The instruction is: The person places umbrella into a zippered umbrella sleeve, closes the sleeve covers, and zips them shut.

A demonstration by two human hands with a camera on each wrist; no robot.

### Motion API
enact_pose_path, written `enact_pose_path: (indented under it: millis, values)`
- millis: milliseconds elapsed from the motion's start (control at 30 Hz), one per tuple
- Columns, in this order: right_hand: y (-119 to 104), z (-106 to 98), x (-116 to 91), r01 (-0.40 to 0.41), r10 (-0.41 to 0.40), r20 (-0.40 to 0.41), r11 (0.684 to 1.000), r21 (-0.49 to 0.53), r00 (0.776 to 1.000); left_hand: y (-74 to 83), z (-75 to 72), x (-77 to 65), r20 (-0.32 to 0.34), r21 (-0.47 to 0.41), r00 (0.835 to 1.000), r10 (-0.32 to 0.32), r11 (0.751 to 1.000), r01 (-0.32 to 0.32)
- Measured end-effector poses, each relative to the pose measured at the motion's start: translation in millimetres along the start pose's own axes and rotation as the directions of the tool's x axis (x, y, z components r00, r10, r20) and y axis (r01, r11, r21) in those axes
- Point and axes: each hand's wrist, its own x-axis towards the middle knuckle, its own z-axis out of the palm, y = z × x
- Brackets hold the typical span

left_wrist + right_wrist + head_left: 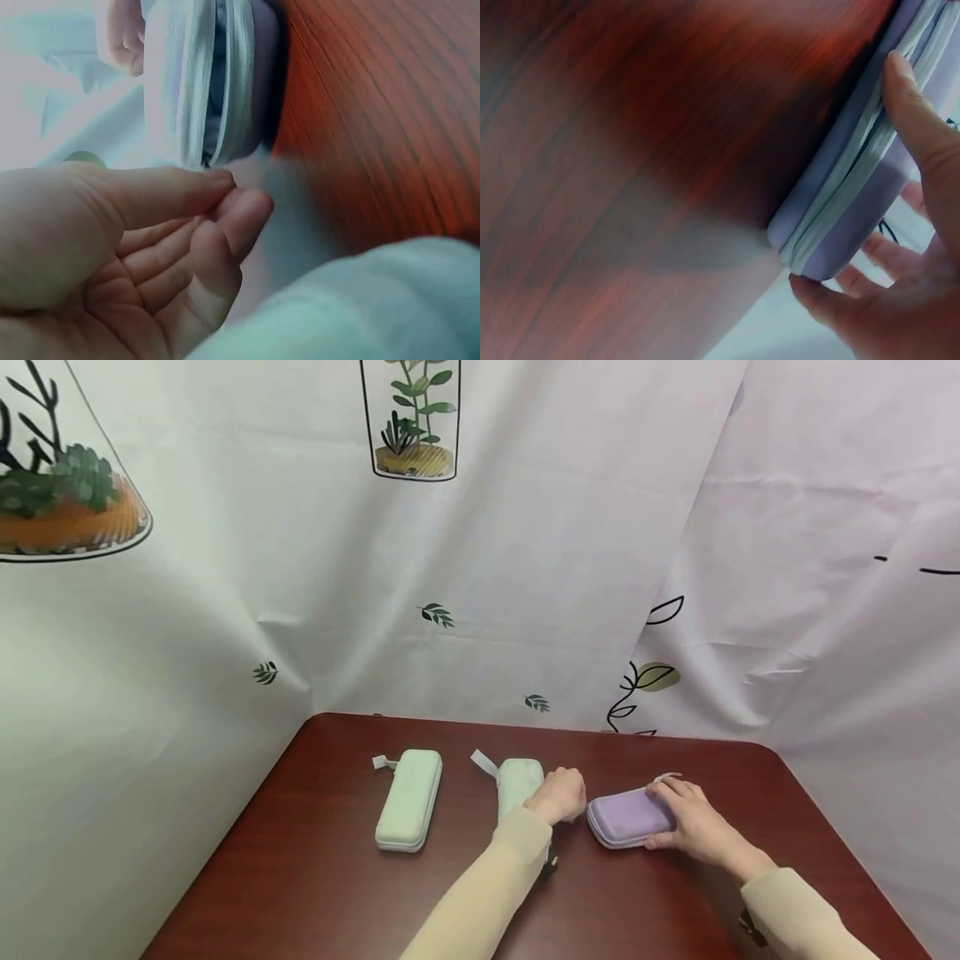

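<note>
A purple zip case (630,817) lies on the right part of the table. My right hand (697,825) grips its right end, the thumb on the near side along the zipper and the fingers round the far side and end. At the opposite end is my left hand (561,795), with thumb and fingertips pinched together. In the left wrist view they meet right at the small dark zipper slider (207,160); the pull itself is hidden by the fingers. Above the slider a dark gap shows between the pale zipper tapes (193,90).
A pale green case (410,797) with a wrist loop (382,762) lies at the left. Between it and the purple case lies a whitish case (519,777), partly covered by my left arm. Patterned cloth (487,543) hangs behind the dark red table (300,877).
</note>
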Motion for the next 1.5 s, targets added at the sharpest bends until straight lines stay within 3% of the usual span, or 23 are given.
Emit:
enact_pose_path:
  millis: [167, 600, 767, 1067, 1300, 1500]
  values:
    - [-4, 1, 0, -0.041, 0.041, -0.028, 0.999, -0.003, 0.999, 2.1, 1.9, -4.4, -0.055, 0.017, 0.998, -0.009, 1.000, 0.010]
    - [-18, 5, -1, -0.154, 0.152, -0.048, 0.987, -0.051, 0.987, 10.6, 15.7, -24.7, -0.143, -0.071, 0.988, -0.052, 0.997, 0.042]
    - [-24, 6, -2, -0.238, 0.232, -0.071, 0.968, -0.081, 0.970, 15.9, 22.0, -28.6, -0.185, -0.061, 0.982, -0.025, 0.998, 0.014]
    - [-36, 7, -2, -0.354, 0.348, -0.075, 0.929, -0.104, 0.934, 20.0, 27.8, -33.3, -0.229, -0.091, 0.973, -0.032, 0.996, 0.011]
    - [-49, 17, 2, -0.394, 0.381, -0.115, 0.911, -0.121, 0.917, 20.8, 33.8, -36.6, -0.233, -0.185, 0.969, -0.075, 0.982, 0.032]
    - [-55, 16, 4, -0.458, 0.452, -0.078, 0.883, -0.103, 0.889, 17.4, 39.7, -35.1, -0.270, -0.248, 0.959, -0.084, 0.969, 0.015]
